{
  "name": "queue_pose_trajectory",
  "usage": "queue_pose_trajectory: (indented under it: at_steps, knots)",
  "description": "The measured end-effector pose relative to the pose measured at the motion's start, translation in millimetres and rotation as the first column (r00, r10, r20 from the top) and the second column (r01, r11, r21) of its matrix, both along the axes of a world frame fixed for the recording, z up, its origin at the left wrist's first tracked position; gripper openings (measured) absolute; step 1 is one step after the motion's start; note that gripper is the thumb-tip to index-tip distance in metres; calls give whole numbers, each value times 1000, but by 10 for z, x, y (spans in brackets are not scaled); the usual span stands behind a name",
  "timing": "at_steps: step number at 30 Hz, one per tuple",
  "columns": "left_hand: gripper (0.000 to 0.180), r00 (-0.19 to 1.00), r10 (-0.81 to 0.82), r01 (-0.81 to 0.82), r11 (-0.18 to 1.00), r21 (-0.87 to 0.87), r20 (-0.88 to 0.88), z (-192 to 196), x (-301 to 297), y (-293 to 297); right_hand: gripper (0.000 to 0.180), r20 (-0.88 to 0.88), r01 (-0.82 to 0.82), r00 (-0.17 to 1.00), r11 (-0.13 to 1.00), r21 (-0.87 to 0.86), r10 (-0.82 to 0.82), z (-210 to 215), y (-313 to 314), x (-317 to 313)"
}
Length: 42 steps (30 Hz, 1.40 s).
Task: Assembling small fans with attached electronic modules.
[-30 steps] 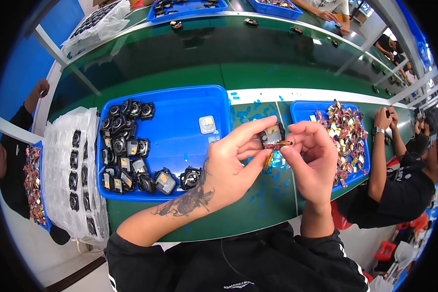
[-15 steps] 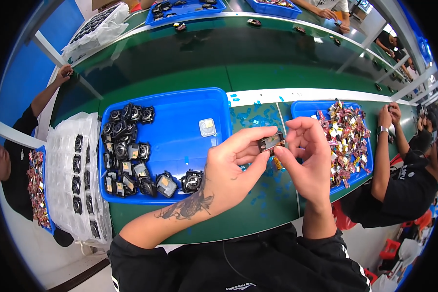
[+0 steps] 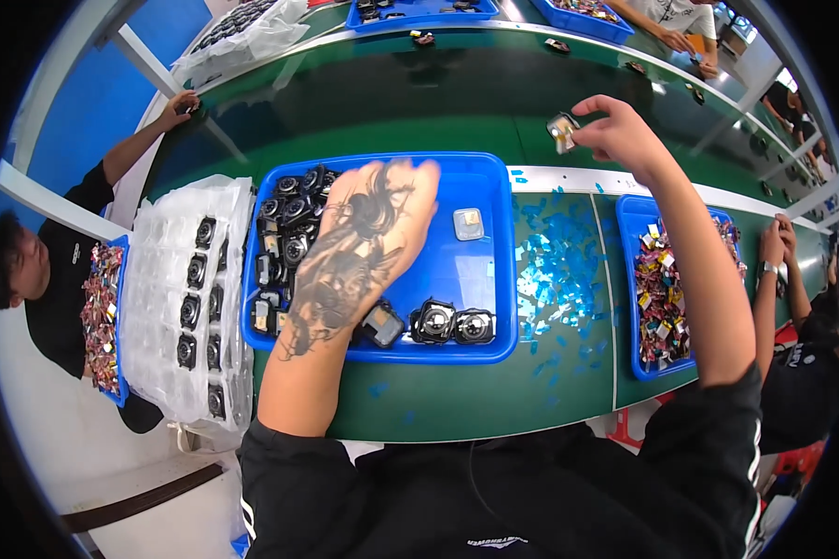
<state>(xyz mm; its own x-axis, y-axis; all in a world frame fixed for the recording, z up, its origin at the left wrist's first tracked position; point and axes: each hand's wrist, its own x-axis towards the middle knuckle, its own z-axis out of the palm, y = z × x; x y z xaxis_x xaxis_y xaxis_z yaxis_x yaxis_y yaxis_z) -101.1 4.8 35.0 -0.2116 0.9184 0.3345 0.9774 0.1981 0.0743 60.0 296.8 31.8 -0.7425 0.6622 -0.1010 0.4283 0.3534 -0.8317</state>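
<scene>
My left hand [image 3: 375,216] hovers flat over the blue tray [image 3: 494,349], fingers spread and holding nothing, just right of the pile of small black round parts [image 3: 287,224]. My right hand [image 3: 620,135] is stretched far forward over the green belt, pinching a small square silver part [image 3: 562,130] between thumb and fingers. Two black round parts [image 3: 452,323] lie at the tray's near edge. A small pale square piece [image 3: 468,223] lies on the tray floor.
A second blue tray [image 3: 629,279] at the right holds several small coloured pieces. Blue film scraps [image 3: 555,275] litter the table between the trays. A clear blister sheet [image 3: 172,298] with black parts lies at the left. Other people work at left, right and across.
My hands have come apart. The right hand carried the small part forward over the belt, and the left hand let go and moved left over the tray.
</scene>
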Motion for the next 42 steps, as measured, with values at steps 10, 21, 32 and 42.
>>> queue_pose_trajectory:
  at_steps: [10, 21, 32, 42]
  knots:
    - [40, 947, -149, 240, 917, -320, 286, -194, 419, -551, 50, 237, 186, 947, 972, 146, -217, -485, 468, -347]
    - [20, 916, -286, 185, 924, 334, 283, 52, 626, -99, 33, -184, -58, 982, 998, -22, 53, 169, -204, 792]
    - [31, 422, -555, 292, 832, 472, 717, -85, 1150, 251, 15, -357, -96, 934, 978, -186, 24, 0, -1564, 1287]
    - [22, -75, -125, 289, 947, 141, 989, -72, 1132, 265, 25, -397, -4, 918, 1000, 17, 10, 55, -1263, 1594]
